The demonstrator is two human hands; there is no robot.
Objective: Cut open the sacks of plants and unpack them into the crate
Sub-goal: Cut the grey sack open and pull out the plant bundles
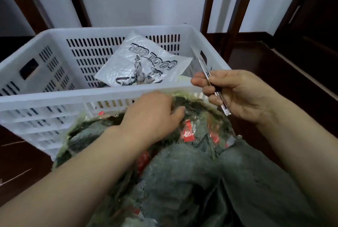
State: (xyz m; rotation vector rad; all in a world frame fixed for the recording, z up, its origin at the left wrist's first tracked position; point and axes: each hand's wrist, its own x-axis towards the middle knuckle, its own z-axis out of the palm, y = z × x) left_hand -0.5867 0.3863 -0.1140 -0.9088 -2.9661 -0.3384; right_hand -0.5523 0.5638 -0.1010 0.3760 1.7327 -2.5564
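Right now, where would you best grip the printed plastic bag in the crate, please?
Probably pinch the printed plastic bag at its raised top corner, from above: it leans up inside the white crate, whose walls block side approaches.

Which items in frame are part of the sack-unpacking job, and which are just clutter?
Job:
- sack of plants, under the left hand
- utility knife, held in the right hand
- white crate, behind the sack

Lying about:
- printed plastic bag inside the crate, possibly earlier wrapping
- dark wooden posts behind
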